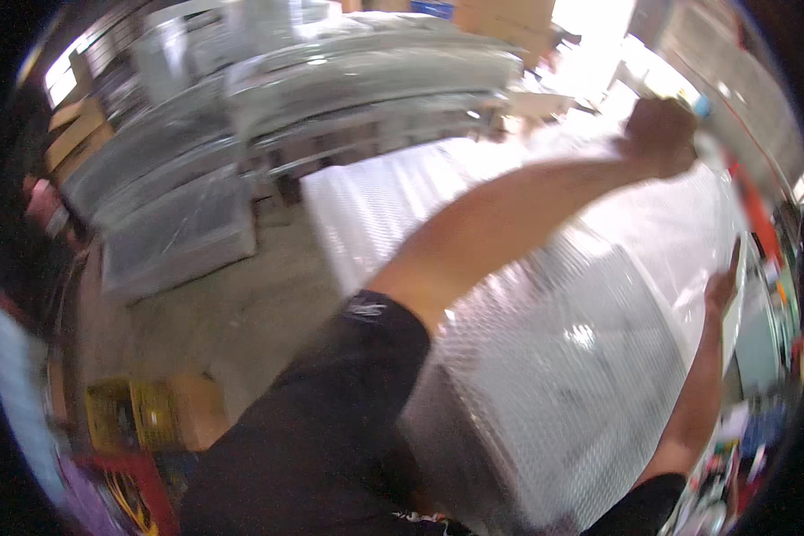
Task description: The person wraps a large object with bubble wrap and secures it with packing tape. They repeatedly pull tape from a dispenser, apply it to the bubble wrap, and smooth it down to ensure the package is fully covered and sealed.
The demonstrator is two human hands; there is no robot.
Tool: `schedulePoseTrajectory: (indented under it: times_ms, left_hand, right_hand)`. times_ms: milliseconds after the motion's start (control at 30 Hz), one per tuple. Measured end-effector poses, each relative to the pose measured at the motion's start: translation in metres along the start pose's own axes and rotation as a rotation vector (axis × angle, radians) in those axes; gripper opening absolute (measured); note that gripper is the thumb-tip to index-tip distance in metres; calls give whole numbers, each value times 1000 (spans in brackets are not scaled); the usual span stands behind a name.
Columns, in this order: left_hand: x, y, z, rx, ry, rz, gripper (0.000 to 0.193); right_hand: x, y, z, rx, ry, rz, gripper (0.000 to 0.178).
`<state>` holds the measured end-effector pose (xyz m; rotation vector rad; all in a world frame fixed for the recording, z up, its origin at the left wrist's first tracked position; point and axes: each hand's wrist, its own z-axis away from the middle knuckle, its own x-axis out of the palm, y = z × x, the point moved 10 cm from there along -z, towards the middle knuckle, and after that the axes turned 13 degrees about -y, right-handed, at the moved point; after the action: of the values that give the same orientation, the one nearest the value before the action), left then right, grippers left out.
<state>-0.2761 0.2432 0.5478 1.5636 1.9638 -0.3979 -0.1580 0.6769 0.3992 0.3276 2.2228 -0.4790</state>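
Note:
A wide, clear sheet of bubble wrap (563, 375) covers a large flat-topped item in front of me and falls over its near side. My left arm reaches across it to the far right. There my left hand (661, 138), smeared by motion, is closed in a fist at the far part of the wrap. Low on the right side, my right hand (722, 290) is at the sheet's right edge, seen side-on. A slim shape, perhaps a finger, points up from it; the other fingers are hidden. What lies under the wrap cannot be made out.
Long items wrapped in clear plastic (375, 85) are stacked at the back. A wrapped, cushion-like block (179, 237) stands on the floor at left. Yellow crates (134, 415) sit lower left, cardboard boxes (80, 138) further back. Cluttered goods (759, 429) line the right side.

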Motion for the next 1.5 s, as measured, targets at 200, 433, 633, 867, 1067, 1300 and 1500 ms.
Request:
schedulePoseTrajectory:
  times_ms: [200,433,633,867,1067,1300,1500]
  left_hand:
    - [23,17,10,96,-47,-182,29]
    - [-10,-76,29,38,294,-276,34]
    - [-14,-90,58,-11,268,-68,26]
    - [57,41,46,72,-87,-85,24]
    - [32,-27,59,-73,143,184,46]
    - [10,-19,69,-22,293,218,52]
    - [2,-55,74,-136,170,212,39]
  right_hand:
    - [-244,39,-37,-151,582,380,47]
    - [-244,-72,115,-380,396,463,70]
    - [-173,60,194,506,-30,-117,87]
    - [-292,43,96,184,4,538,83]
    - [-284,-29,139,73,447,279,127]
    - [-35,103,171,838,-483,-77,170]
    - [-64,225,109,856,215,-925,53]
